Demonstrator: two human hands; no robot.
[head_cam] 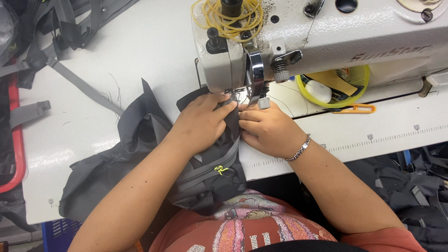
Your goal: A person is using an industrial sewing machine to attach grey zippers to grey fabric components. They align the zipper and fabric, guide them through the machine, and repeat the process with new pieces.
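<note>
Fabric: dark grey bag panel (212, 172), long axis 12 to 6 o'clock, under needle.
Left hand (201, 123): fingers flat, pressing panel.
Right hand (268, 130): at 3 o'clock, fingers curled, pinching its edge.

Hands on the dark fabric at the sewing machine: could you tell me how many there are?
2: the left hand presses the dark fabric beside the needle, the right hand opposite it. None appear hidden.
</note>
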